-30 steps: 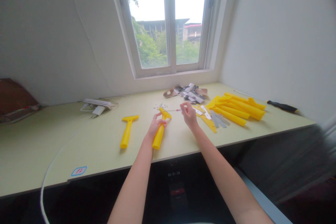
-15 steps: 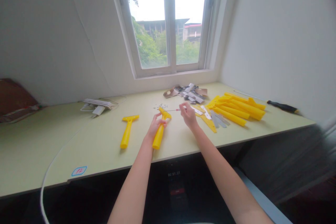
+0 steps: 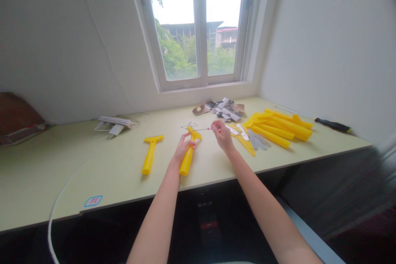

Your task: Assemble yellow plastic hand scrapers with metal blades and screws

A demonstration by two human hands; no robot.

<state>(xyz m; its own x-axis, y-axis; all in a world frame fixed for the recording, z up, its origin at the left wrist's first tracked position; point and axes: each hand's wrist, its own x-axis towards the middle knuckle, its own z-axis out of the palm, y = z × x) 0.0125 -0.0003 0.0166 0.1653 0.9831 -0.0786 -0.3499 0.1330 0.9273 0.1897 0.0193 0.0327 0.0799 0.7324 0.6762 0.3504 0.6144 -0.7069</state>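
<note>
A yellow plastic scraper (image 3: 187, 160) is held by my left hand (image 3: 182, 148), its head pointing away from me and its round handle end toward the table's front edge. My right hand (image 3: 221, 135) is closed on a thin screwdriver (image 3: 202, 129), whose shaft runs left to the scraper's head. Whether the tip sits in a screw is too small to tell. Just behind the scraper's head lies a scatter of small screws (image 3: 189, 125). A second yellow scraper (image 3: 149, 159) lies to the left of my left hand, apart from it.
Several yellow handles (image 3: 278, 127) are piled at the right, with flat yellow pieces (image 3: 247, 147) and metal blades (image 3: 259, 141) beside them. A black-handled screwdriver (image 3: 332, 125) lies farther right. Wrapped blades (image 3: 227, 110) are heaped below the window. A white power strip (image 3: 115, 122) stands at the left.
Both hands stay in nearly the same place. The fingers of my right hand have shifted slightly around the screwdriver.
</note>
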